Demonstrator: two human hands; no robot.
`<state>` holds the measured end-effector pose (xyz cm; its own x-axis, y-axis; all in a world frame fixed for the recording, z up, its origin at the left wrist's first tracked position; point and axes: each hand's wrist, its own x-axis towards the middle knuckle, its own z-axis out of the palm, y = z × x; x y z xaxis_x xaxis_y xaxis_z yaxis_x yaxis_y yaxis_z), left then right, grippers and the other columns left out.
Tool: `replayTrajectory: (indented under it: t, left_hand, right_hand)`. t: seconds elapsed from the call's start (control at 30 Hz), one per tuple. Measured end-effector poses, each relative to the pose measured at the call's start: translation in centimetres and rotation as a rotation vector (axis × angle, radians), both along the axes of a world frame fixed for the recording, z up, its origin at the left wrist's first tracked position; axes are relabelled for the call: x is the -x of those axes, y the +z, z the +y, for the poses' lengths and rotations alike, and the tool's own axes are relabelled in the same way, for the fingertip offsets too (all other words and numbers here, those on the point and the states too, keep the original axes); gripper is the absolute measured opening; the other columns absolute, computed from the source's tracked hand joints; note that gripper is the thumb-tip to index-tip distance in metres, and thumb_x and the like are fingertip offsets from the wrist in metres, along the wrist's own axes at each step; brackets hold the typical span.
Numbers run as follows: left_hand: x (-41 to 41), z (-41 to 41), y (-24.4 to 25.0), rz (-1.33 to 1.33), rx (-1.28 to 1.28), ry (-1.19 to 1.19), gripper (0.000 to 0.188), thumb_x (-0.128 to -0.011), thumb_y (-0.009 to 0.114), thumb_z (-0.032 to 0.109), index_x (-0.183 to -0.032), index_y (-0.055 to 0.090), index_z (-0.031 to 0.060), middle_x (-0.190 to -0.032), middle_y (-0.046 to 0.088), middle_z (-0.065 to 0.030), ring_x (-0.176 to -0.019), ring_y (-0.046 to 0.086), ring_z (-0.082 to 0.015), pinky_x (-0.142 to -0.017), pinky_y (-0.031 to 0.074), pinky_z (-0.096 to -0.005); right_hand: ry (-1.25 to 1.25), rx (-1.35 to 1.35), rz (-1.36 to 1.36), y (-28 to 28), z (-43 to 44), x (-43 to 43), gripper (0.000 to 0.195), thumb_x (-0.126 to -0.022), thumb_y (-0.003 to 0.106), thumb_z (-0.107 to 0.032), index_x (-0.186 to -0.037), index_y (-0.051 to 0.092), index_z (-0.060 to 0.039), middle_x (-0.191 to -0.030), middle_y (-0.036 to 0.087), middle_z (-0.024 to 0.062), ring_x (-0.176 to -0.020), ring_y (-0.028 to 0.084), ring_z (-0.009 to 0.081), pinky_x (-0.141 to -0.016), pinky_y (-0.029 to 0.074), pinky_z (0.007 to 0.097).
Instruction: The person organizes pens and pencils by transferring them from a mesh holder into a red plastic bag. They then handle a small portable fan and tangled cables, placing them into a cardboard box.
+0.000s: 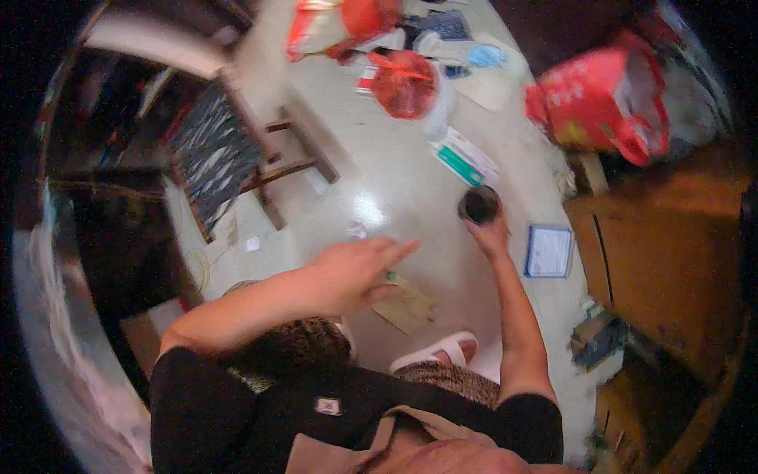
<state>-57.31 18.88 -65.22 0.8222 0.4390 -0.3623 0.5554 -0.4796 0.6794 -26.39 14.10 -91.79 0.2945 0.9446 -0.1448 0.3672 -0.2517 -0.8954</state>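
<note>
My right hand (490, 236) grips a dark, round object (481, 205), perhaps a cup or container; blur hides its details. It is held out over the pale floor (367, 195). My left hand (358, 274) is stretched across in front of me with fingers apart and nothing in it. Beneath that hand lies a tan flat piece (407, 307), partly covered by it. A green and white flat box or packet (461, 161) rests just beyond my right hand. To the right of my right forearm is a blue-edged card or tray (548, 251).
A stool with a patterned top (216, 148) stands or lies at left. Ahead are a red translucent bag or basket (405, 86), a red and white bag (343, 26) and scattered cloths (441, 26). At right, a red bag (598, 98) sits by brown wooden furniture (657, 243).
</note>
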Motion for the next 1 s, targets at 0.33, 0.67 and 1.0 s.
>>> replayTrajectory:
  t: [0.33, 0.67, 1.0]
  left_hand:
    - [2.3, -0.1, 1.1, 0.016, -0.019, -0.009, 0.074, -0.088, 0.061, 0.029, -0.148, 0.021, 0.0108, -0.118, 0.052, -0.0155, -0.099, 0.058, -0.0352, -0.078, 0.051, -0.0427]
    - [2.3, -0.3, 1.1, -0.065, -0.025, -0.039, 0.072, -0.086, 0.063, 0.029, -0.144, 0.028, 0.0064, -0.114, 0.053, -0.0140, -0.104, 0.057, -0.0319, -0.080, 0.051, -0.0426]
    - [3.2, 0.2, 2.5, -0.099, 0.063, -0.093, 0.069, -0.086, 0.062, 0.026, -0.143, 0.029, 0.0050, -0.113, 0.054, -0.0131, -0.101, 0.057, -0.0318, -0.082, 0.050, -0.0418]
  right_hand:
    - [0.191, 0.027, -0.222, 1.2, 3.4, 6.0, 0.080, -0.062, 0.083, -0.029, -0.128, 0.045, -0.0059, -0.123, 0.055, 0.0156, -0.113, 0.055, 0.0341, -0.096, 0.044, 0.0427]
    - [0.041, 0.257, 0.498, 0.5, 5.5, 8.5, 0.057, -0.080, 0.074, -0.034, -0.126, 0.049, -0.0114, -0.120, 0.059, 0.0052, -0.103, 0.060, 0.0218, -0.083, 0.049, 0.0368]
    - [0.017, 0.419, 1.168, 2.6, 8.1, 12.3, 0.053, -0.087, 0.059, -0.053, -0.123, 0.053, -0.0145, -0.121, 0.058, 0.0027, -0.100, 0.058, 0.0191, -0.082, 0.047, 0.0354]
